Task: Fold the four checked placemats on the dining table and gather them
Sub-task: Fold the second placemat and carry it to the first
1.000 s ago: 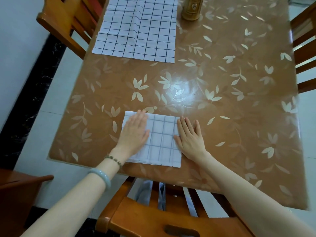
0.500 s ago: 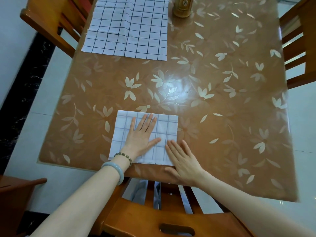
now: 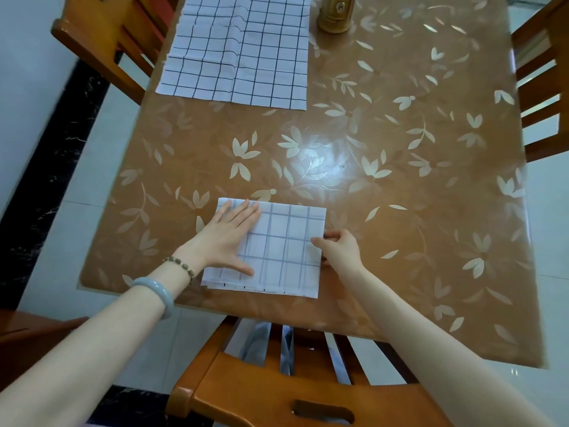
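Note:
A folded white placemat with dark checks (image 3: 286, 251) lies near the table's front edge. My left hand (image 3: 228, 238) rests flat on its left half, fingers spread. My right hand (image 3: 338, 246) pinches the mat's right edge between thumb and fingers. A second checked placemat (image 3: 240, 50) lies unfolded and creased at the far left of the table, partly cut off by the top of the view. No other placemats are in view.
The brown table (image 3: 400, 180) has a glossy leaf-patterned cover. A golden-brown cylindrical container (image 3: 335, 13) stands at the far edge beside the open mat. Wooden chairs stand at the front (image 3: 277, 392), far left (image 3: 101, 35) and right (image 3: 542, 87).
My right hand left the front edge of the folded mat and now grips its right edge. My left hand slid toward the mat's left half. The view shifted slightly.

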Demonstrator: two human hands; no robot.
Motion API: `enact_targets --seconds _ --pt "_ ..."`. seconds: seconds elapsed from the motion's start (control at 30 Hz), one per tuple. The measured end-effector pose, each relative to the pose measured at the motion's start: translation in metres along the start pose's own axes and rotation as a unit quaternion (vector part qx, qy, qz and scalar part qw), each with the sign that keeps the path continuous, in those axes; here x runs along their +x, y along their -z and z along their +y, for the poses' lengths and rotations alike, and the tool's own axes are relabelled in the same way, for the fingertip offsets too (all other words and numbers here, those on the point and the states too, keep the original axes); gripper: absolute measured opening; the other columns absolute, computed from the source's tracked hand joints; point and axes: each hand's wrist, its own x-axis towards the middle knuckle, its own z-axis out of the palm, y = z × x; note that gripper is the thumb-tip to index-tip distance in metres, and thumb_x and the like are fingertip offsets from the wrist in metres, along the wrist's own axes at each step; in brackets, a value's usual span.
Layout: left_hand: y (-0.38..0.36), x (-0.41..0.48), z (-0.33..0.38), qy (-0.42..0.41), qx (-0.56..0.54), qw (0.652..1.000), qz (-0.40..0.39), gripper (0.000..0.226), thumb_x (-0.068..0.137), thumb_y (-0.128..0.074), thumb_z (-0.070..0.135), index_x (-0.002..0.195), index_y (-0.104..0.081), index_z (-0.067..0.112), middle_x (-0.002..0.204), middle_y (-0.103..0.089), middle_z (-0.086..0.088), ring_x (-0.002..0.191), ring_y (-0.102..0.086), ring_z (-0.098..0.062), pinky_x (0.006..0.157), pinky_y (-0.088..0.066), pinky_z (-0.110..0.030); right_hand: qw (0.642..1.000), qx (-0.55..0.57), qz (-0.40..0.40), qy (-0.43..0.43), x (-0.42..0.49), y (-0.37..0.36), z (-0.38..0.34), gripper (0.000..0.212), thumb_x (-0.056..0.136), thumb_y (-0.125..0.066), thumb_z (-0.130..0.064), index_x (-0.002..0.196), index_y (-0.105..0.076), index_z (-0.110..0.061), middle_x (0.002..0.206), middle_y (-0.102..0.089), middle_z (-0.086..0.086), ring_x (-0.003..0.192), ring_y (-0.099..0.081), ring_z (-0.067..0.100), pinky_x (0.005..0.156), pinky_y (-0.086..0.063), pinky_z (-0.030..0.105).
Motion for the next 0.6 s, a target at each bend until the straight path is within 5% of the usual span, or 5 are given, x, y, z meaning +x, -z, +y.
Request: enact_targets --seconds 0.2,0.47,0.6 --pt "-0.002 0.003 0.005 -0.003 0.012 1.0 -0.021 0.137 0.06 -0.053 0.086 0.147 0.024 0.014 0.157 0.024 0.0 0.14 0.033 -0.014 0.108 0.031 -0.036 0.996 -0.064 -0.062 -0.017 -0.004 0.005 -0.007 0.005 0.084 -0.061 -0.01 0.083 -0.062 -0.005 0.077 -0.066 0.01 0.054 -0.059 0.018 0.043 -0.046 0.024" --pt "0.017 0.009 0.023 0.035 0.061 0.996 -0.056 0.144 0.056 -0.067 0.078 0.149 0.023 0.014 0.159 0.021 -0.004 0.147 0.016 -0.025 0.116 0.015 -0.05 0.992 -0.022 -0.085 0.088 -0.028 -0.034 -0.033 0.028 0.073 -0.057 -0.02 0.083 -0.059 0.005 0.078 -0.067 0.017 0.071 -0.068 0.03 0.059 -0.056 0.043" --pt "0.023 0.014 0.029 0.048 0.084 0.992 -0.082 0.133 0.064 -0.068 0.071 0.151 0.015 0.013 0.16 0.018 -0.009 0.147 0.012 -0.032 0.116 0.01 -0.056 0.982 -0.028 -0.119 0.146 -0.042 -0.067 -0.056 0.019 0.073 -0.056 -0.018 0.069 -0.047 -0.002 0.06 -0.043 0.003 0.054 -0.041 0.013 0.05 -0.036 0.025"
